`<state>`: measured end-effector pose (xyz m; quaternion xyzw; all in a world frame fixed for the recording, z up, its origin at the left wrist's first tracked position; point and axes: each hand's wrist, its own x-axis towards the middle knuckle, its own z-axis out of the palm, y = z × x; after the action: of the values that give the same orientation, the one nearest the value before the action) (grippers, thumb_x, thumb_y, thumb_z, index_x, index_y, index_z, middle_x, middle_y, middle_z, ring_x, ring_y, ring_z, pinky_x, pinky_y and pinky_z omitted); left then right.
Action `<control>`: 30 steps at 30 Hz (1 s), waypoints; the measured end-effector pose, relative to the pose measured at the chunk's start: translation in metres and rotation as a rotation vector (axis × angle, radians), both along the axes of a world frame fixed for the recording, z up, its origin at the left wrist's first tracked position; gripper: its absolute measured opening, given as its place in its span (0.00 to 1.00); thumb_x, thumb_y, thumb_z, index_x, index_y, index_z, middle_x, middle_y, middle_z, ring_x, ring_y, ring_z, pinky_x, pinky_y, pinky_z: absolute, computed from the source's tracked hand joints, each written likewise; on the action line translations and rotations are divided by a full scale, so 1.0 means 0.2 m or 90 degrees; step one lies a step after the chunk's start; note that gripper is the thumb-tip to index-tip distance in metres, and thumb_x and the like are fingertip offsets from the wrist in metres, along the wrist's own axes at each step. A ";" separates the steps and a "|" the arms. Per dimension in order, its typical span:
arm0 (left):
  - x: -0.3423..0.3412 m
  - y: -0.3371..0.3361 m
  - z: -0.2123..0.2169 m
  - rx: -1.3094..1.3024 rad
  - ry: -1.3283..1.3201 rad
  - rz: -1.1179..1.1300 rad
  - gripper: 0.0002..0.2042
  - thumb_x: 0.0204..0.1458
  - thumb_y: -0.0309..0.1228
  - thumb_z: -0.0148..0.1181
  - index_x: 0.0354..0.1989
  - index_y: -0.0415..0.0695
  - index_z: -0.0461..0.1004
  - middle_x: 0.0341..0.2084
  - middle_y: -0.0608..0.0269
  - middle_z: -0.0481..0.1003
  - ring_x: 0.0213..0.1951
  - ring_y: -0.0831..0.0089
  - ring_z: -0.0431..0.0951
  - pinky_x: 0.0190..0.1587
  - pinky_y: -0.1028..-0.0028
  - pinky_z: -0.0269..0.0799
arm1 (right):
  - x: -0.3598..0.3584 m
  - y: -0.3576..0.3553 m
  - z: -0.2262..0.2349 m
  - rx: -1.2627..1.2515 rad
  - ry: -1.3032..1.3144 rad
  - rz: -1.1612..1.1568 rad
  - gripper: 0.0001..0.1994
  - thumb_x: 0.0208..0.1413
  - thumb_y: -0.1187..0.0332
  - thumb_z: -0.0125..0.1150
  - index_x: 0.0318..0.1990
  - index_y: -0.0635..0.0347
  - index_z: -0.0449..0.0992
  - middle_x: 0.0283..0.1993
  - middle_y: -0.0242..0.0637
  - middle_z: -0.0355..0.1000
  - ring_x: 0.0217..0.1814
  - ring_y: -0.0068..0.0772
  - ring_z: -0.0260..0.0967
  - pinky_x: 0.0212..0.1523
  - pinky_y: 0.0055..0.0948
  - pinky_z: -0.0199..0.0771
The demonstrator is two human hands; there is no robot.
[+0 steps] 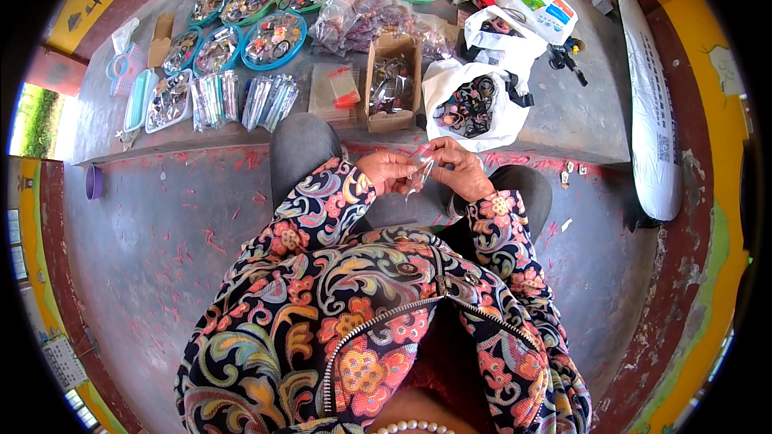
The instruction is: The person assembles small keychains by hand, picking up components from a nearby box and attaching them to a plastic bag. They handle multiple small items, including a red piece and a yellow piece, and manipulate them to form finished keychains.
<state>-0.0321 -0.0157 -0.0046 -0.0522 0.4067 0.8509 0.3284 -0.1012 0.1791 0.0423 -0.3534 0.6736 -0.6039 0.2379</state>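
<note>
Head view: the left hand (386, 170) and right hand (460, 167) are meeting over the knees, both pinching a small clear bag (421, 172) between the fingertips, held in the air just short of the surface (563, 112). Whether anything is inside the bag is too small to tell. Risk, as I judge it: the film is thin and slick, so a loose pinch could be letting it slide out and drop among the red scraps on the floor (161, 233), where a clear piece would be hard to find. Directly ahead, an open cardboard box (392, 84) is sitting near the edge, with a white bag (470, 104) of dark pieces beside it on the right. To the left, bundles of clear packets (269, 100) are lying next to shallow trays (169, 100); round blue and green dishes (275, 38) are crowding the far side. A long white sack (650, 112) is lying along the right. The box and white bag are standing between the hands and the dishes.
</note>
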 end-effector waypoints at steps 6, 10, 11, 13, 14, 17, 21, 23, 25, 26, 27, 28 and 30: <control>-0.01 0.00 0.05 -0.048 -0.012 0.034 0.23 0.53 0.42 0.46 0.51 0.38 0.60 0.40 0.58 0.70 0.39 0.72 0.72 0.41 0.74 0.65 | -0.01 0.01 -0.05 0.162 0.159 -0.081 0.06 0.39 0.76 0.60 0.29 0.60 0.77 0.29 0.34 0.68 0.30 0.23 0.65 0.30 0.20 0.65; -0.02 -0.01 -0.03 -0.265 0.162 -0.098 0.19 0.51 0.34 0.51 0.49 0.38 0.63 0.38 0.63 0.71 0.40 0.78 0.71 0.41 0.80 0.65 | 0.02 0.01 -0.12 0.170 0.158 -0.128 0.05 0.42 0.72 0.58 0.29 0.59 0.77 0.18 0.33 0.68 0.19 0.22 0.62 0.21 0.21 0.61; -0.02 0.01 -0.03 -0.314 0.136 -0.093 0.17 0.49 0.30 0.52 0.48 0.38 0.65 0.35 0.64 0.73 0.38 0.78 0.72 0.38 0.81 0.66 | 0.01 0.01 -0.14 0.168 0.194 -0.139 0.06 0.43 0.71 0.58 0.30 0.59 0.77 0.16 0.32 0.68 0.16 0.22 0.61 0.18 0.21 0.60; 0.00 0.03 -0.04 -0.349 0.116 -0.076 0.16 0.50 0.30 0.52 0.47 0.39 0.66 0.34 0.63 0.73 0.37 0.78 0.73 0.36 0.81 0.67 | 0.01 0.02 -0.15 0.185 0.139 -0.125 0.07 0.43 0.70 0.58 0.31 0.59 0.77 0.16 0.34 0.68 0.15 0.22 0.62 0.18 0.22 0.60; 0.01 0.03 -0.04 -0.366 0.106 -0.067 0.16 0.50 0.30 0.52 0.47 0.39 0.66 0.33 0.63 0.74 0.36 0.78 0.73 0.35 0.81 0.68 | 0.01 0.02 -0.13 0.204 0.048 -0.099 0.07 0.43 0.69 0.58 0.31 0.59 0.77 0.17 0.36 0.69 0.16 0.24 0.64 0.20 0.22 0.63; -0.01 0.03 -0.07 -0.359 0.142 -0.023 0.14 0.49 0.30 0.51 0.44 0.38 0.68 0.33 0.62 0.74 0.35 0.77 0.74 0.35 0.81 0.68 | -0.02 0.02 -0.05 0.203 -0.260 -0.002 0.08 0.44 0.68 0.57 0.32 0.61 0.76 0.16 0.35 0.68 0.15 0.21 0.64 0.17 0.19 0.61; -0.01 0.03 -0.02 -0.343 0.184 -0.031 0.14 0.48 0.28 0.53 0.43 0.37 0.68 0.32 0.64 0.74 0.32 0.80 0.73 0.34 0.82 0.67 | -0.02 0.03 0.01 0.182 -0.431 0.044 0.09 0.46 0.69 0.56 0.33 0.64 0.75 0.14 0.31 0.66 0.12 0.16 0.61 0.11 0.13 0.54; -0.01 0.04 -0.02 -0.330 0.208 -0.028 0.13 0.47 0.28 0.53 0.42 0.37 0.69 0.31 0.66 0.74 0.31 0.81 0.72 0.33 0.82 0.67 | -0.02 0.04 -0.05 0.209 -0.408 0.060 0.08 0.46 0.69 0.56 0.33 0.63 0.75 0.13 0.31 0.66 0.11 0.17 0.60 0.10 0.14 0.54; 0.01 0.05 -0.04 -0.288 0.223 0.003 0.13 0.47 0.28 0.54 0.41 0.38 0.70 0.30 0.67 0.74 0.29 0.82 0.71 0.32 0.83 0.66 | -0.02 0.04 -0.06 0.240 -0.385 0.064 0.08 0.47 0.68 0.55 0.32 0.63 0.75 0.12 0.31 0.66 0.11 0.17 0.61 0.10 0.15 0.55; 0.01 0.06 -0.03 -0.337 0.228 -0.007 0.12 0.47 0.29 0.54 0.41 0.38 0.70 0.29 0.68 0.74 0.29 0.83 0.71 0.31 0.83 0.65 | -0.02 0.04 -0.05 0.258 -0.373 0.059 0.09 0.48 0.67 0.55 0.32 0.63 0.75 0.12 0.31 0.66 0.10 0.18 0.61 0.10 0.15 0.56; 0.02 0.06 -0.02 -0.387 0.234 -0.016 0.12 0.47 0.29 0.54 0.40 0.39 0.71 0.28 0.68 0.74 0.28 0.83 0.71 0.30 0.83 0.65 | -0.02 0.04 -0.04 0.275 -0.361 0.055 0.09 0.48 0.67 0.54 0.32 0.62 0.75 0.12 0.32 0.66 0.10 0.18 0.61 0.09 0.15 0.56; 0.01 0.07 -0.01 -0.436 0.240 -0.025 0.11 0.47 0.29 0.54 0.39 0.39 0.71 0.28 0.69 0.74 0.27 0.83 0.71 0.30 0.83 0.65 | -0.02 0.04 -0.02 0.296 -0.316 0.067 0.10 0.49 0.66 0.53 0.33 0.62 0.75 0.11 0.32 0.66 0.10 0.19 0.61 0.10 0.15 0.57; 0.01 0.07 -0.05 -0.459 0.274 -0.031 0.11 0.47 0.29 0.54 0.38 0.39 0.72 0.26 0.67 0.74 0.26 0.83 0.71 0.30 0.82 0.65 | -0.01 0.02 0.00 0.338 -0.225 0.090 0.11 0.50 0.64 0.51 0.34 0.61 0.75 0.11 0.32 0.66 0.10 0.19 0.62 0.10 0.16 0.59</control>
<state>-0.0297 -0.0025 -0.0138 0.0247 0.7387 0.6377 0.2168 -0.1026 0.1836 0.0426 -0.2148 0.7295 -0.4413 0.4765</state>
